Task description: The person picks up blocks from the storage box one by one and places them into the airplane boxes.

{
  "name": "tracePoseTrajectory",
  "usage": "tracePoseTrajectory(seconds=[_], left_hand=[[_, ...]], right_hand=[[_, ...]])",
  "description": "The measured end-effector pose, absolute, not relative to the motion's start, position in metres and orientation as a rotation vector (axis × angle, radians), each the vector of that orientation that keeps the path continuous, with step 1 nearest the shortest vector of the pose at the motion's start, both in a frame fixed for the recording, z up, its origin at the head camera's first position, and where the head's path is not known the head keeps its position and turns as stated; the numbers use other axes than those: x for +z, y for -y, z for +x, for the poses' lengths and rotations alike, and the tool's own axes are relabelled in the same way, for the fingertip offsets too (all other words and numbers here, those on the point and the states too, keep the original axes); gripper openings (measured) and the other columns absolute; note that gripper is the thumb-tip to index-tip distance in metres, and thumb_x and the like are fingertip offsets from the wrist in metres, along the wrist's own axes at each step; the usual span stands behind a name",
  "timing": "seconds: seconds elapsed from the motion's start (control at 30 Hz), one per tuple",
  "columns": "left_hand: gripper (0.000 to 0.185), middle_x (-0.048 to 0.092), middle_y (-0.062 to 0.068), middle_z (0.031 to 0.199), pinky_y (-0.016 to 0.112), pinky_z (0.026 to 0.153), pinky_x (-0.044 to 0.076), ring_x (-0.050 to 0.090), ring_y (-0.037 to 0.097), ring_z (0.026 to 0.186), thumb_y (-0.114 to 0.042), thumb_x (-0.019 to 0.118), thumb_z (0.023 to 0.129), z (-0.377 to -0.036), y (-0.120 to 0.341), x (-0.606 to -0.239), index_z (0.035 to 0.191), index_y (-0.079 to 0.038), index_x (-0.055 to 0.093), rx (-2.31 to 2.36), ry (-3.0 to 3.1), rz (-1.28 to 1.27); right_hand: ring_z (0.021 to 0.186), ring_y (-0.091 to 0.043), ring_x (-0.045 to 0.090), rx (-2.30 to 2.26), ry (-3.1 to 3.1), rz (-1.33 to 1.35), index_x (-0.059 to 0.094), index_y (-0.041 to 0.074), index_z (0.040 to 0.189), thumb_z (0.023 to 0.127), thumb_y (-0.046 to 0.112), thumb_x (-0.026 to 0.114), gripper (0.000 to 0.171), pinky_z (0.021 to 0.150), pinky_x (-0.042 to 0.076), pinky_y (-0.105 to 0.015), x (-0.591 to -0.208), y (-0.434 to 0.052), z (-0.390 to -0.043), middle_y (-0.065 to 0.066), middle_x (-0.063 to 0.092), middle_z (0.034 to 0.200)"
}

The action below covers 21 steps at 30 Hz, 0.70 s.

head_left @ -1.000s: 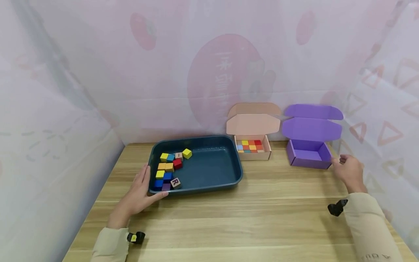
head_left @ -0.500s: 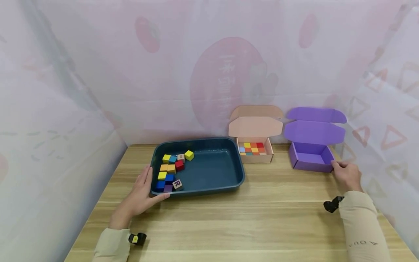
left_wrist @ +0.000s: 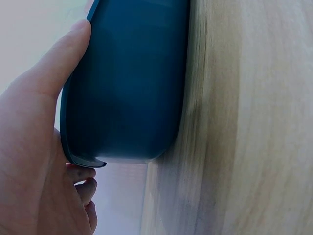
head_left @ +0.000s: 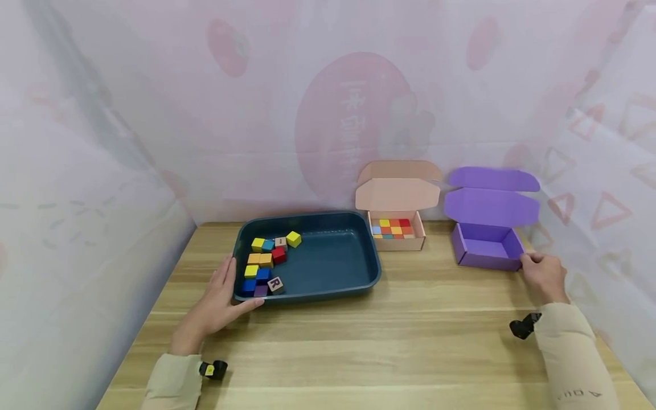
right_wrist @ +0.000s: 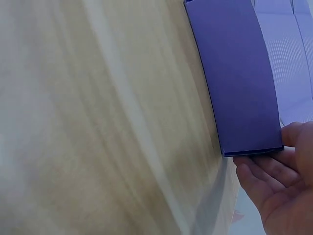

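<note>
My left hand (head_left: 220, 302) rests against the near left corner of a dark teal tray (head_left: 328, 293), fingers straight along its left side and thumb along its front wall. The left wrist view shows that hand (left_wrist: 34, 147) pressed to the tray's wall (left_wrist: 132, 83). Several coloured cubes (head_left: 266, 265) lie in the tray's left part. My right hand (head_left: 543, 276) holds the near right corner of an open purple box (head_left: 484, 262). In the right wrist view the thumb and fingers (right_wrist: 279, 186) clasp that corner of the purple box (right_wrist: 234, 73). Nothing lies in this box.
A pink box (head_left: 397, 242) with its lid up stands between tray and purple box, packed with coloured cubes. All of it sits on a wooden table (head_left: 389, 341) closed in by pale curtains at the back and both sides.
My right hand moved in from beside the purple box and took hold of its near right corner. The left hand stayed at the tray's corner.
</note>
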State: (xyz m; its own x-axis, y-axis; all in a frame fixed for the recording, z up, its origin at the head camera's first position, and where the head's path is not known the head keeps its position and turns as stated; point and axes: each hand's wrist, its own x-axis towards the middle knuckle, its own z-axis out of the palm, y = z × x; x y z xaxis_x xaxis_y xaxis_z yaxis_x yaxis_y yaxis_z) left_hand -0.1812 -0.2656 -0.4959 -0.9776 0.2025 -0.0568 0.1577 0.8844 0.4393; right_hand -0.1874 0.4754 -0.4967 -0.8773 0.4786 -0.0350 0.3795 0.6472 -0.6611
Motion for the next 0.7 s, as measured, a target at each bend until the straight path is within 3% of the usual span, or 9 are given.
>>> tracePoseTrajectory(seconds=[0.1,0.2,0.33,0.5,0.7], left_hand=[[0.132,-0.012,0.022,0.177,0.079,0.123,0.015,0.002,0.054,0.161,-0.079,0.063,0.089,-0.181,0.265,-0.495,0.168,-0.005,-0.011,0.684,-2.945,0.285],[0.132,-0.011,0.022,0.177,0.078,0.124,0.015,0.002,0.054,0.161,-0.079,0.063,0.088,-0.182,0.265,-0.496,0.169,-0.005,-0.01,0.685,-2.943,0.283],[0.132,-0.012,0.021,0.178,0.078,0.124,0.015,0.002,0.054,0.161,-0.08,0.063,0.089,-0.182,0.265,-0.496,0.169,-0.005,-0.011,0.676,-2.942,0.287],[0.132,-0.013,0.022,0.177,0.079,0.122,0.018,0.004,0.054,0.161,-0.08,0.062,0.089,-0.184,0.265,-0.496,0.168,-0.005,-0.011,0.669,-2.952,0.287],[0.132,-0.013,0.023,0.177,0.079,0.121,0.02,0.004,0.055,0.16,-0.08,0.062,0.089,-0.182,0.264,-0.493,0.168,-0.003,-0.01,0.655,-2.95,0.283]], right_hand=[[0.128,-0.05,0.057,1.019,2.734,-0.692,0.065,-0.005,0.139,0.107,0.036,0.041,0.057,0.095,0.051,-0.051,-0.498,-0.474,-0.179,-0.037,0.056,0.145],[0.13,-0.051,0.056,1.048,2.745,-0.683,0.062,-0.006,0.141,0.108,0.037,0.04,0.058,0.094,0.052,-0.052,-0.498,-0.473,-0.17,-0.038,0.054,0.147],[0.133,-0.056,0.052,1.047,2.744,-0.683,0.061,-0.006,0.143,0.109,0.038,0.041,0.059,0.102,0.049,-0.062,-0.498,-0.471,-0.154,-0.04,0.052,0.147],[0.134,-0.06,0.051,1.026,2.737,-0.686,0.061,-0.005,0.142,0.11,0.04,0.041,0.059,0.107,0.046,-0.068,-0.499,-0.465,-0.134,-0.039,0.054,0.145],[0.126,-0.052,0.059,0.995,2.745,-0.665,0.064,-0.005,0.14,0.11,0.04,0.043,0.058,0.095,0.052,-0.056,-0.501,-0.459,-0.118,-0.036,0.063,0.137]])
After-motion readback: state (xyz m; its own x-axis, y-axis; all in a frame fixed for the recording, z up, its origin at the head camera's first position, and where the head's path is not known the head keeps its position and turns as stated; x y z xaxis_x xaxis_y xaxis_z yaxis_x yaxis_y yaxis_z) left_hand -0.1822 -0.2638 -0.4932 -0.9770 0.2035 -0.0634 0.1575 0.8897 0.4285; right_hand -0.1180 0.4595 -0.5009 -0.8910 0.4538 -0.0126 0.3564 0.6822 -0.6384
